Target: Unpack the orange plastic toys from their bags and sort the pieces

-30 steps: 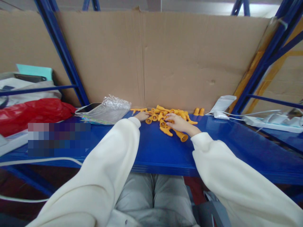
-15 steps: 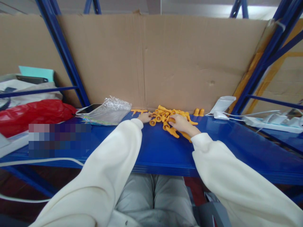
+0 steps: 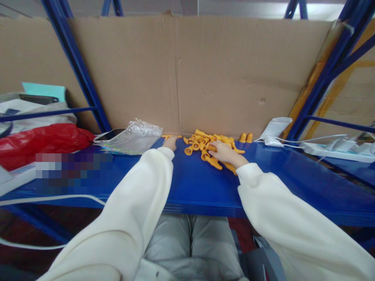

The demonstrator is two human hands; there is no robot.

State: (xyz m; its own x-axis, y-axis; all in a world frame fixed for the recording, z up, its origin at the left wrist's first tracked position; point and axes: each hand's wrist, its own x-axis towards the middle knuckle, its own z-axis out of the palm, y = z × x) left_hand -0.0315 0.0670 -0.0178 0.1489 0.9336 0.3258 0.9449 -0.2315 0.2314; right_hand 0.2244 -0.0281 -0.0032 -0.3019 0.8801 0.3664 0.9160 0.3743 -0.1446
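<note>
A heap of small orange plastic parts lies on the blue shelf against the cardboard backing. My right hand rests on the heap's near side, fingers curled round one orange part. My left hand reaches to the heap's left end and touches a long orange piece there; the sleeve hides most of its fingers. Both arms wear cream sleeves.
A clear plastic bag and a phone lie left of the heap. A red bag sits further left. Two orange caps, a white pouch and a power strip with cables are to the right. Blue rack posts flank the shelf.
My left hand has moved left, away from the middle of the heap toward the long orange piece. My right hand has closed in on a part at the heap's near side.
</note>
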